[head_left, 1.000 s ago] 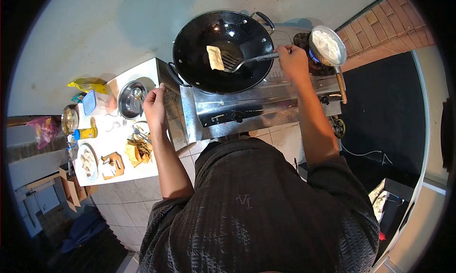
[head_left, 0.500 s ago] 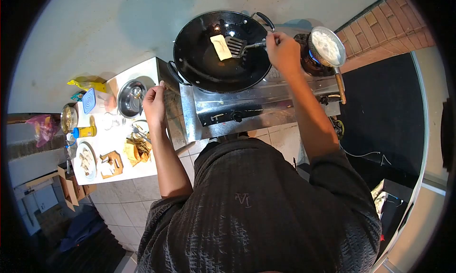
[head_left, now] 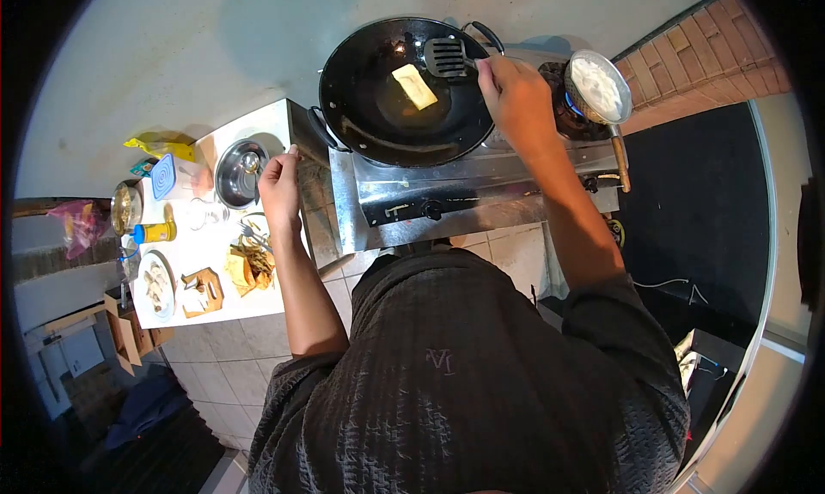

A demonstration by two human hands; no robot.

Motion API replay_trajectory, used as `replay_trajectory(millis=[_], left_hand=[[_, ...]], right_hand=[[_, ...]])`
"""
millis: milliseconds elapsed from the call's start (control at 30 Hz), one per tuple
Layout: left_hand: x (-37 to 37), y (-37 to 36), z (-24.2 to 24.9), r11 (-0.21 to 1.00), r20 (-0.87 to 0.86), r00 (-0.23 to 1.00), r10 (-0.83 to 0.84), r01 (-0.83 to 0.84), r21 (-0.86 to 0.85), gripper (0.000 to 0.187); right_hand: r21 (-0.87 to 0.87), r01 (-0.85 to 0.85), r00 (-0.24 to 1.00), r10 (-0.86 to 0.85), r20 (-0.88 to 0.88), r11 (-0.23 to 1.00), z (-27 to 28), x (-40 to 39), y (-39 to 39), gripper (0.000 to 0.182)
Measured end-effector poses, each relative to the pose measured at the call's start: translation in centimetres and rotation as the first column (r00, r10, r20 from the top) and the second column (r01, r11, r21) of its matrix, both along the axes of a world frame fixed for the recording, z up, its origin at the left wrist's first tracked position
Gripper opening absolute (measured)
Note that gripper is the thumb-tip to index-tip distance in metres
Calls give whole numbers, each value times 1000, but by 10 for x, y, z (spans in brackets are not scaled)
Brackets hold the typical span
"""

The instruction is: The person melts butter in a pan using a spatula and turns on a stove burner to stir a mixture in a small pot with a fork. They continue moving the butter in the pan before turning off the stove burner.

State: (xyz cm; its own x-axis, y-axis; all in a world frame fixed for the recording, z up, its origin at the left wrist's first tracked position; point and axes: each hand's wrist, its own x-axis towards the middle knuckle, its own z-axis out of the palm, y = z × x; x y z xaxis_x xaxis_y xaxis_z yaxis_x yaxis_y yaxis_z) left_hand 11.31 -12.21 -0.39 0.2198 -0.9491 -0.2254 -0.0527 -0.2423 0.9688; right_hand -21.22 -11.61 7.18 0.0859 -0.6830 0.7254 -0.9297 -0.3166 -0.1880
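Note:
A slotted spatula (head_left: 446,57) is in my right hand (head_left: 519,99), its fingers closed round the handle. The spatula's head is over the upper right part of the black wok (head_left: 361,107), apart from a pale yellow rectangular piece (head_left: 415,87) that lies in the wok with some liquid around it. My left hand (head_left: 279,183) is raised beside the metal bowl (head_left: 241,174), fingers pinched together. Whatever is between those fingertips, if anything, is too small to make out. A shiny round utensil rests in the bowl.
Right of the wok, a small pan (head_left: 597,86) with white contents sits over a blue flame, its wooden handle toward me. The white table (head_left: 206,315) at left carries a plate (head_left: 155,285), a yellow jar (head_left: 155,233), a lidded container (head_left: 178,177) and brown paper-like food wrapping (head_left: 243,271).
The spatula has moved up and away from the yellow piece, which now lies slightly farther right and more tilted. My left hand has hardly moved.

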Motion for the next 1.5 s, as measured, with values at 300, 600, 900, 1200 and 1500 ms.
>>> replay_trajectory(millis=[300,600,900,1200,1500], left_hand=[[-4,-4,0,1000,-10,1000,-4,4,13,24],[-2,-9,-9,999,-17,999,-31,32,11,25],[-3,-9,-7,1000,-28,999,-16,15,-9,25],[-2,-8,-10,1000,4,1000,-18,18,7,26],[-6,-7,-2,1000,6,1000,-20,20,13,25]], right_hand=[[5,-132,986,131,105,991,-23,15,19,13],[13,-27,1000,27,-2,1000,-19,15,26,13],[51,-62,998,61,15,997,-31,15,37,12],[207,72,937,-137,322,976,-40,-2,39,9],[326,34,889,-178,422,945,-30,-1,43,15]])
